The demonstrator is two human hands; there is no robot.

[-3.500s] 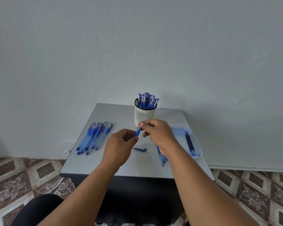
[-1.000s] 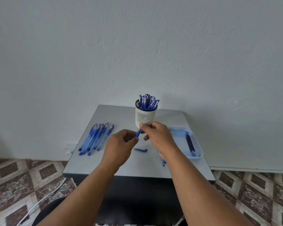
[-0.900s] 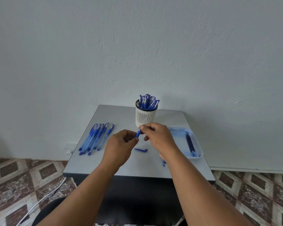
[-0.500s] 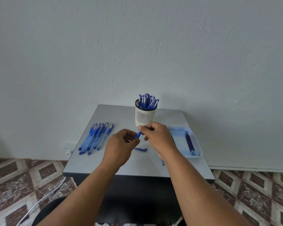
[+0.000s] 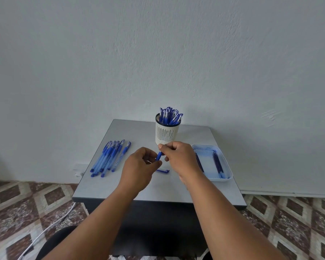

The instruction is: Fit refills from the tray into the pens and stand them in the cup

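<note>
Pinching pen (image 5: 159,155), both hands' fingers; grey table (image 5: 120,186), white wall (image 5: 158,53), patterned tiles (image 5: 17,203).

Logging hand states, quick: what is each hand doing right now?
Left hand: pinches the lower end of the blue pen.
Right hand: pinches the same pen's upper end.

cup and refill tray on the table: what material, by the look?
Cup: likely moulded plastic, matt white, going by the fine vertical slots in its wall and the dark rim band. Tray: likely thin plastic, pale blue and slightly translucent, with rounded corners and a soft sheen. Neither can be confirmed from this view.
</note>
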